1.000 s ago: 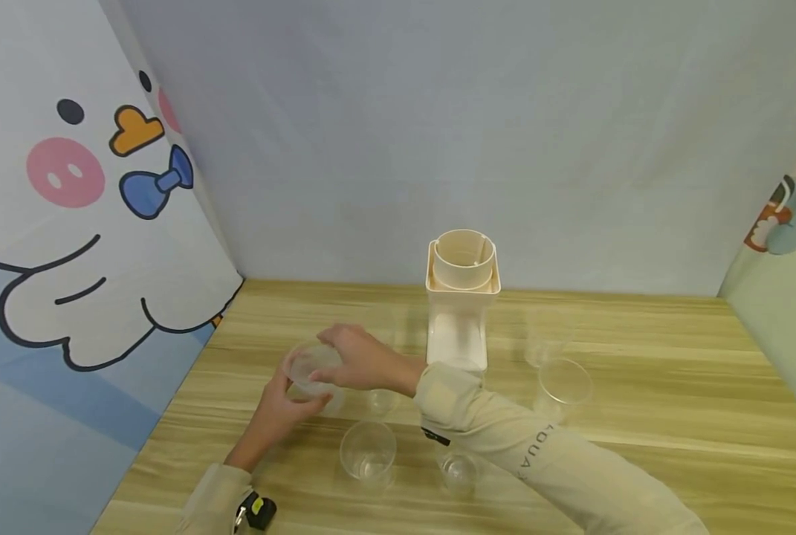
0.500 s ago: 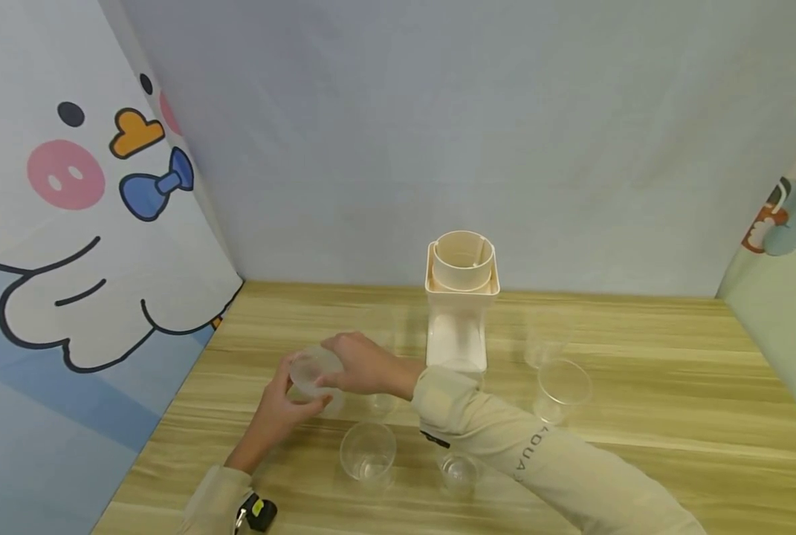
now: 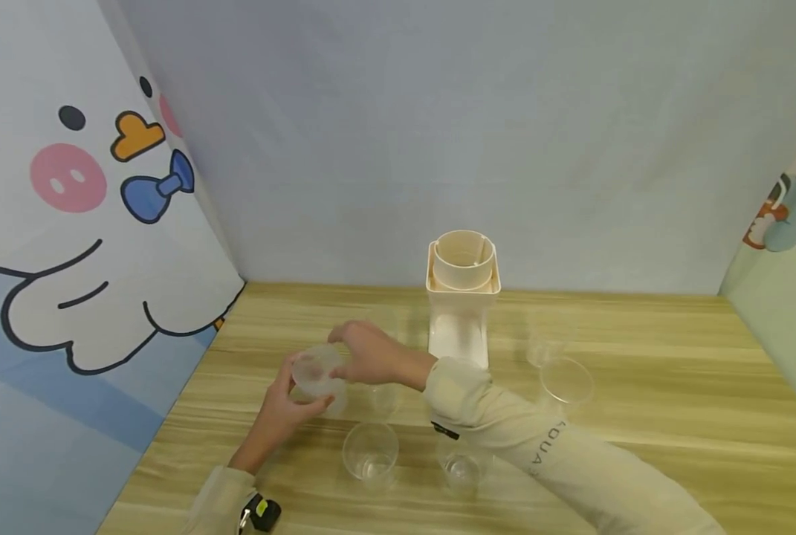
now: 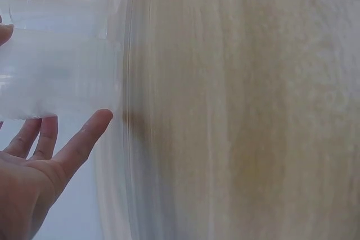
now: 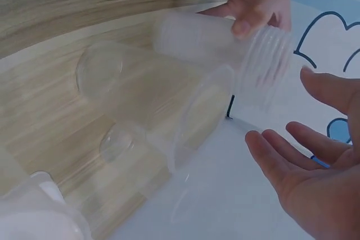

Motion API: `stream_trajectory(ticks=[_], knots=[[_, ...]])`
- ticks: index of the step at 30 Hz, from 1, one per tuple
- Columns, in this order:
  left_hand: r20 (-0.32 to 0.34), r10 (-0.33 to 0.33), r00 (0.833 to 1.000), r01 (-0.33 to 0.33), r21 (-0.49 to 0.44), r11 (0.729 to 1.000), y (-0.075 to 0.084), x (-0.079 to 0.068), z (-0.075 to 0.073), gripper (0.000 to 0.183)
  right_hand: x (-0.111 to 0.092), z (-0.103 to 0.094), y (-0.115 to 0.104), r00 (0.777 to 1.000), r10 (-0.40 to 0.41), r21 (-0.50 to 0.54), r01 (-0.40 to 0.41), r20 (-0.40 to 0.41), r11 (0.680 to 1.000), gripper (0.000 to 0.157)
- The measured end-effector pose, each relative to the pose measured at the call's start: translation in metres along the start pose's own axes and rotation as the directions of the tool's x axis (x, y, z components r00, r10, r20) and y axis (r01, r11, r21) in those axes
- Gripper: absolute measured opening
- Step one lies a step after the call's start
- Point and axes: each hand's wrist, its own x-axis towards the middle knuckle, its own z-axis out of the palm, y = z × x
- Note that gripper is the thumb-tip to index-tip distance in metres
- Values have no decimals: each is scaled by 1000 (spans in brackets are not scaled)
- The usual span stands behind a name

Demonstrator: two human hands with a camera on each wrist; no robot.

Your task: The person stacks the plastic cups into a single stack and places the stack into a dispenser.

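A stack of clear plastic cups [image 3: 317,370] is held at the table's left, tilted with its open end toward the head camera. My left hand [image 3: 284,405] grips it, fingers on one side and thumb on the other. In the left wrist view, the stack [image 4: 62,71] has fingers along its lower side. My right hand [image 3: 371,353] is just right of the stack's rim. From the right wrist view, this hand [image 5: 320,195] has its thumb and fingers spread apart, with a gap to the stack [image 5: 197,40].
A cream-coloured holder [image 3: 463,286] with a round top opening stands at the back middle. Single clear cups stand around: one in front [image 3: 369,453], another cup [image 3: 463,468] beside it, and more cups to the right [image 3: 567,380]. A printed cloth borders the table's left side.
My right hand has drawn slightly right and away from the stack's rim. The left hand keeps its grip on the stack, almost in the same place.
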Motion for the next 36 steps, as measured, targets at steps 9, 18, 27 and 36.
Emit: stream_trajectory(ticks=[9,18,27,36], knots=[[-11,-27,1000,27,77,997,13,-1,1,69,-16,-22,5,999,-21,108,26,-46,994,42],[-31,-44,999,47,82,996,19,-2,2,71,-37,-36,12,998,9,220,5,-60,976,41],[-35,-46,998,48,75,996,8,-2,2,72,-59,-43,19,993,9,286,26,-120,958,42],[-20,-70,997,71,99,993,40,-6,4,69,-84,-50,20,987,-70,287,110,-144,952,45]])
